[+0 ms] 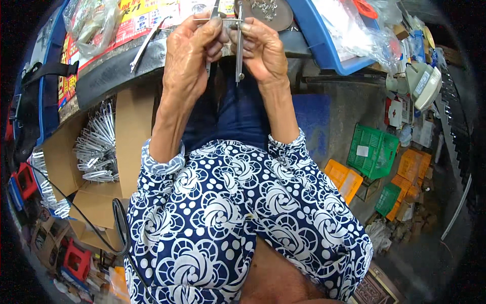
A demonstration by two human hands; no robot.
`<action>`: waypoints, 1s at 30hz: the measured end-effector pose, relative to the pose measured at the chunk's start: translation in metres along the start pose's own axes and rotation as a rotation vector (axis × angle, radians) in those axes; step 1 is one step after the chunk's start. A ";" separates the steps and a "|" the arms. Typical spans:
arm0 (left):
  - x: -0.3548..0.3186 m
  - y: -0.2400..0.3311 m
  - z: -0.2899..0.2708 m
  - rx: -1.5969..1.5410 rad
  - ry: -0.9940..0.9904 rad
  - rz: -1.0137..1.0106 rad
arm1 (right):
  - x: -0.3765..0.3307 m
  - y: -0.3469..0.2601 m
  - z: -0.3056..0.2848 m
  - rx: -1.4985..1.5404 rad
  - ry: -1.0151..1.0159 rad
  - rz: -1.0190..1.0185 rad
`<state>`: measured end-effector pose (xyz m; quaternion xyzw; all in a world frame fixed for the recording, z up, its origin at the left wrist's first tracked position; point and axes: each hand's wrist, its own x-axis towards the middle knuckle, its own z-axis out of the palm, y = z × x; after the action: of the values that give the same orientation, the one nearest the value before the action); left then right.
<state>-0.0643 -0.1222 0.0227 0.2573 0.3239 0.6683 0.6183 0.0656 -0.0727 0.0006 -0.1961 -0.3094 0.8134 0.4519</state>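
Note:
My left hand (190, 53) and my right hand (266, 50) are raised close together at the edge of the workbench (121, 66). Between the right thumb and fingers is a narrow metal strip (239, 61), pointing toward me, with a small round fitting near its lower end. A thin metal rod (228, 20) crosses the strip near its upper part, and the left thumb and forefinger pinch it. Another slim piece sticks up past the left fingertips; its kind cannot be made out. Beyond the right hand, small shiny metal parts (267, 9) lie in a dark rounded dish (283, 20).
A pale metal strip (147, 45) lies on the bench at left, near a clear plastic bag (93, 30). A blue tray (324, 50) holds plastic wrapping at right. Below left, a cardboard box (132, 137) contains many metal strips (98, 144). Green (372, 152) and orange crates (344, 180) stand at right.

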 end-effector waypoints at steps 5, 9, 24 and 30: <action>-0.004 0.000 0.000 -0.032 -0.001 0.035 | 0.003 0.005 0.000 0.147 -0.095 0.045; -0.007 0.000 0.004 0.024 0.017 0.093 | 0.000 0.004 0.009 0.145 -0.089 0.051; -0.010 -0.012 0.024 0.137 -0.043 0.118 | -0.010 0.003 -0.008 0.183 -0.088 -0.096; -0.018 -0.018 0.031 0.190 -0.052 0.139 | -0.013 0.010 -0.022 0.288 -0.139 -0.070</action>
<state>-0.0275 -0.1357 0.0309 0.3537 0.3509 0.6689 0.5517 0.0792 -0.0803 -0.0214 -0.0616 -0.2268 0.8448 0.4807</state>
